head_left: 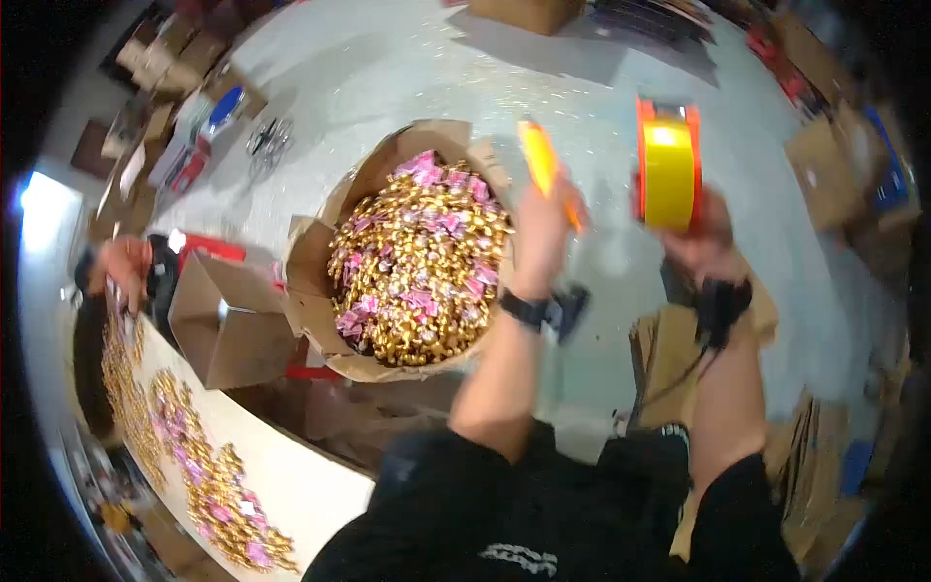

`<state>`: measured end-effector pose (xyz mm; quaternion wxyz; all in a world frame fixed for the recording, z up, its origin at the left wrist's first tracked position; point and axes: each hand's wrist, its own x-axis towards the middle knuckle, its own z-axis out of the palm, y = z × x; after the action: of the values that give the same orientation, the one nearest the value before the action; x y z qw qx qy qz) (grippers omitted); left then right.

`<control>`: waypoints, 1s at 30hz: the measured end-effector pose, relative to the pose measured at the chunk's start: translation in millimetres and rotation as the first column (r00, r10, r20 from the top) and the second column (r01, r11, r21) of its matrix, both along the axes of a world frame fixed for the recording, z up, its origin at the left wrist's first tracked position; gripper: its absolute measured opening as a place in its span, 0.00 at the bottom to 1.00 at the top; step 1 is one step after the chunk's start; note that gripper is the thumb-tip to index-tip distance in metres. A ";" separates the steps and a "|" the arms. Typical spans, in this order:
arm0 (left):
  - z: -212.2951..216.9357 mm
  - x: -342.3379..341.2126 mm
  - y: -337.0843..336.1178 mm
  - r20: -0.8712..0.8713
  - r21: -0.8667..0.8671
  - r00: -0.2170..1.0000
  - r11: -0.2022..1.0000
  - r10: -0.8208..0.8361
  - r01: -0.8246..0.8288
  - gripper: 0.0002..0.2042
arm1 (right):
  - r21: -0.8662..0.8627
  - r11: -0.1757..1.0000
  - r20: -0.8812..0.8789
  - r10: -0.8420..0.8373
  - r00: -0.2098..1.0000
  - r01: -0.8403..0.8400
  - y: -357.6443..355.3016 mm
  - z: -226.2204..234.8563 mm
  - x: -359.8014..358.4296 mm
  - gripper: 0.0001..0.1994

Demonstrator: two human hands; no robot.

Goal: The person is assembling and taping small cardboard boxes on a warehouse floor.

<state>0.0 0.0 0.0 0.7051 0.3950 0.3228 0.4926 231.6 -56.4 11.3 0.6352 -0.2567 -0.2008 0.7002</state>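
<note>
My left hand (544, 228) is closed around a slim yellow-orange tool (536, 155), blurred, its kind unclear. To its right, my right hand (700, 238) grips a roll of yellow tape (670, 175) with orange-red sides, perhaps in a dispenser. Both hands are raised over the floor, apart from each other. Left of my left hand stands a large open cardboard box (310, 257), filled with small shiny gold pieces (417, 262) and pink packets (422, 170) scattered among them. Black bands circle both my wrists.
At the left, a pale table (320, 500) carries more gold pieces and pink packets; another person's hand (126, 267) is at its far end. An open carton (228, 325) sits beside the table. Flattened cardboard (810, 456) stands at the lower right; boxes (824, 170) line the right side.
</note>
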 end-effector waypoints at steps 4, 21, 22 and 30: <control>-111.9 12.0 -26.8 0.130 -0.402 0.970 0.905 0.205 -0.137 0.14 | -0.117 0.978 -0.140 0.158 0.978 -0.174 5.9 -124.8 -31.8 0.27; -259.2 -1.5 -79.7 -0.660 0.036 0.750 0.994 -0.053 0.102 0.32 | -0.175 0.969 0.436 0.233 0.869 -0.171 -40.5 -297.8 -26.6 0.26; -254.3 0.6 -87.3 -0.673 0.020 0.735 0.991 -0.084 0.131 0.32 | -0.167 0.972 0.467 0.223 0.855 -0.162 -52.8 -296.3 -22.8 0.27; -252.2 -0.8 -148.5 -0.488 0.003 0.848 0.971 -0.206 0.237 0.28 | -0.071 0.923 0.579 0.346 0.738 -0.377 -144.9 -252.3 -4.9 0.35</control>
<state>-0.8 -148.5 -252.2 0.6410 0.5622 0.4255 0.3033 226.7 -201.3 -241.0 0.4012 -0.3979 -0.4485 0.6925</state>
